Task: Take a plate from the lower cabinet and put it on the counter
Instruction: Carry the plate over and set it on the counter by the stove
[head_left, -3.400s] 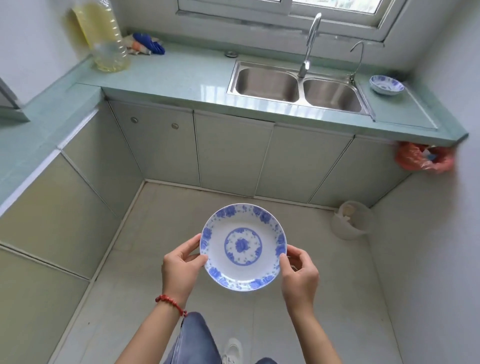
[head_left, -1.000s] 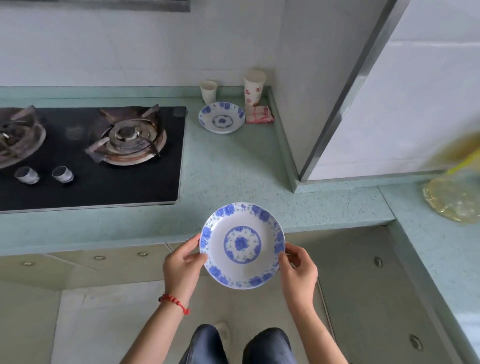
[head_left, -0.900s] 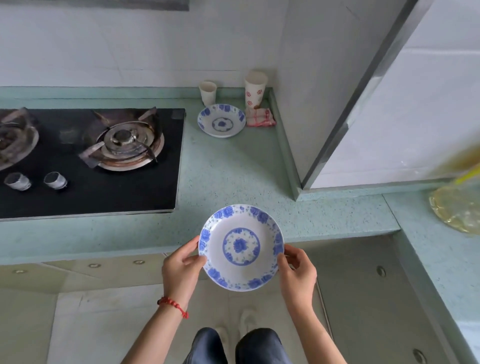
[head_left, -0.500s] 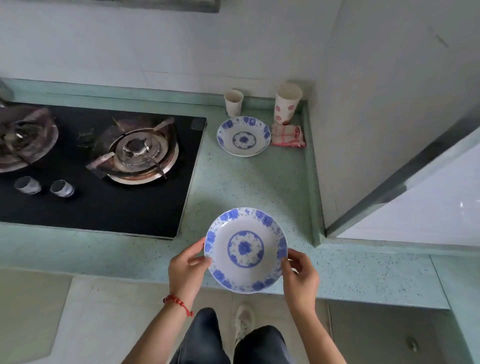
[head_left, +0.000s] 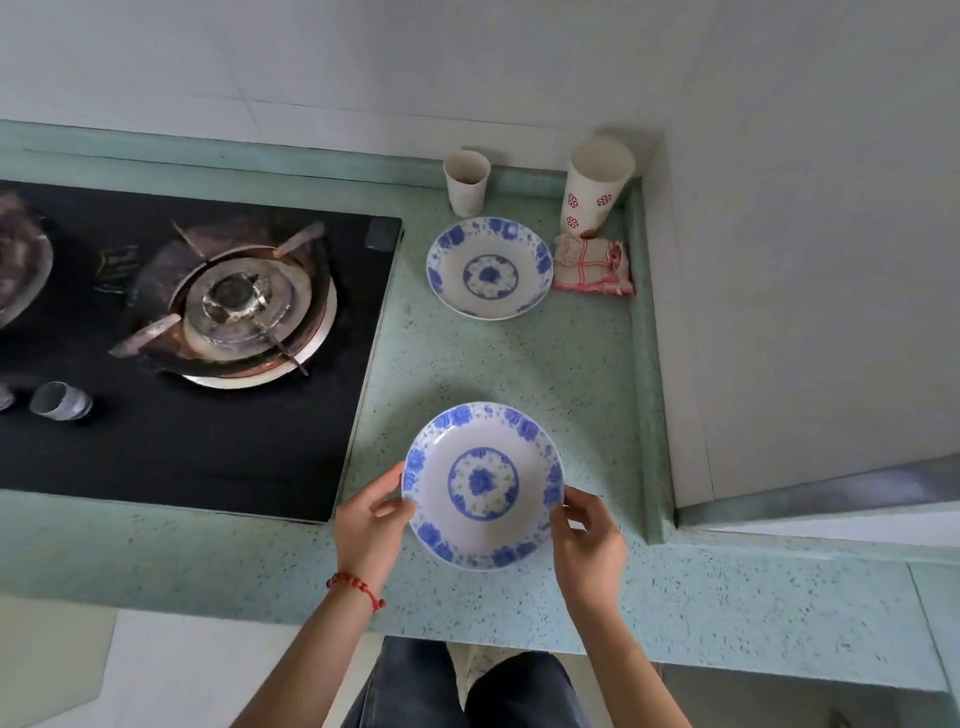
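1. Head view: a blue-and-white plate (head_left: 483, 486) is held by its rim between the left hand (head_left: 370, 525) and the right hand (head_left: 589, 540), the fingers of each curled closed on opposite edges.
2. The plate is seen over the green counter (head_left: 519, 364), just right of the black gas stove (head_left: 197, 332); whether it touches the counter cannot be told.
3. Compared with half a second ago, the plate is carried further over the counter: then its near edge was level with the counter's front edge, now counter surface is seen all round it.
4. The two-handed grip is unchanged from the earlier frames, and a red bead bracelet (head_left: 356, 587) is worn on the left wrist as before.
5. A second blue-and-white plate (head_left: 488, 267) is set further back on the counter, well apart from the held one, in the same place as before.
6. Behind it a small paper cup (head_left: 466, 182) and a taller dotted cup (head_left: 597, 184) are stood by the wall, with a folded red-checked cloth (head_left: 592, 265) laid just beside the second plate.
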